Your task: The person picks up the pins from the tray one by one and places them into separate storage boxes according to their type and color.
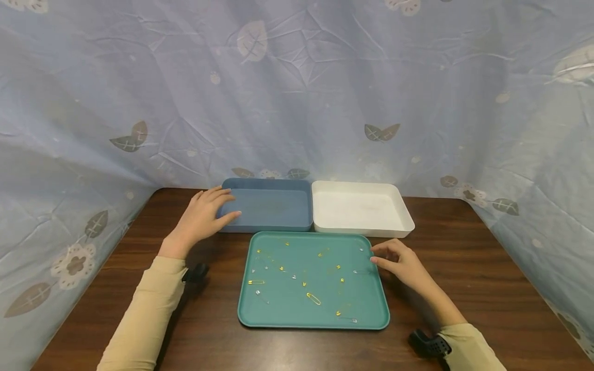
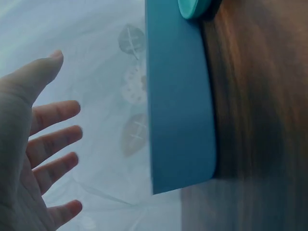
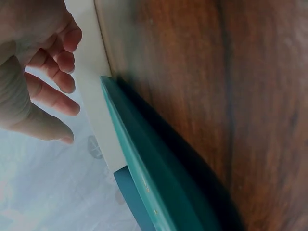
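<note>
In the head view, a green tray point(image 1: 287, 309) bears several gold and silver safety pins, among them a larger gold safety pin point(image 1: 313, 299). My left hand point(image 1: 201, 214) is at the left end of a blue tray point(image 1: 274, 203), its fingers spread. The left wrist view shows that hand point(image 2: 43, 144) holding nothing, apart from the blue tray's wall point(image 2: 180, 106). Over the green tray's right edge is my right hand point(image 1: 399, 263), with thumb and fingers loosely bent. In the right wrist view no thing is between the fingers of this hand point(image 3: 43, 91).
A white tray point(image 1: 359, 208) stands right of the blue one, both behind the green tray. They rest on a dark brown wooden table point(image 1: 464, 268). Pale blue cloth point(image 1: 297, 93) with a leaf pattern hangs behind and at the sides. Each wrist wears a black band.
</note>
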`<state>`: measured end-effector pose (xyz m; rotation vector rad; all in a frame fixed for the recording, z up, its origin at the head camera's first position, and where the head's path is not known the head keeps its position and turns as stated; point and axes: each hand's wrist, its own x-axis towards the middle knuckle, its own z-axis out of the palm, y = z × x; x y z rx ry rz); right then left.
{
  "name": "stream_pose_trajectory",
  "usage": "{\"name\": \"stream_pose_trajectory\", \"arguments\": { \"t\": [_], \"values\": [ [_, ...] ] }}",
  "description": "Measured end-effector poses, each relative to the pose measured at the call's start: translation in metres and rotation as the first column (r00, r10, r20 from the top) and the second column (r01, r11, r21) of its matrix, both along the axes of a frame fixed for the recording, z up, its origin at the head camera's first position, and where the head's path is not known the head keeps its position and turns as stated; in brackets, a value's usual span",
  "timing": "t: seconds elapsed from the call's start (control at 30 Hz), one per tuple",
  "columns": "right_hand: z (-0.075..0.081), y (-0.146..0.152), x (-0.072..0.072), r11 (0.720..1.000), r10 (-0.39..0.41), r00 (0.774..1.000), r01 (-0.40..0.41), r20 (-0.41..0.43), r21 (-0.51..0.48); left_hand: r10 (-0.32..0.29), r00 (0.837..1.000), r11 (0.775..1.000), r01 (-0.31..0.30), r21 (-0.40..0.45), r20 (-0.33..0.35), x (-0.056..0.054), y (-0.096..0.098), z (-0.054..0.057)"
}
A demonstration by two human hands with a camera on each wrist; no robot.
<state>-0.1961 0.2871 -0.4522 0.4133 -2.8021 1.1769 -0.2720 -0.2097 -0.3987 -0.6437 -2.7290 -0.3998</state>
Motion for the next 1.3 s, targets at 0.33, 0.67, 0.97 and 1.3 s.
{"name": "stream_pose_trajectory", "arguments": {
  "t": [0.33,0.67,0.97,1.3],
  "values": [
    [-0.01,-0.003,-0.002,0.999,0.048,0.997,-0.048,0.06,-0.01,0.154,0.959,0.988,-0.155,-0.017,0.237,-0.03,0.002,-0.025],
    [-0.014,-0.008,0.003,0.996,0.075,0.994,-0.078,0.08,0.033,0.2,0.907,0.98,-0.181,-0.087,0.371,-0.035,-0.001,-0.041],
    [-0.014,-0.012,0.004,0.995,0.055,0.998,-0.058,0.033,0.081,0.173,0.901,0.984,-0.173,-0.035,0.398,-0.038,0.0,-0.046],
    [-0.009,-0.016,0.005,0.985,0.084,0.996,-0.085,0.015,0.152,0.169,0.891,0.984,-0.175,-0.025,0.422,-0.038,-0.002,-0.047]
  ]
}}
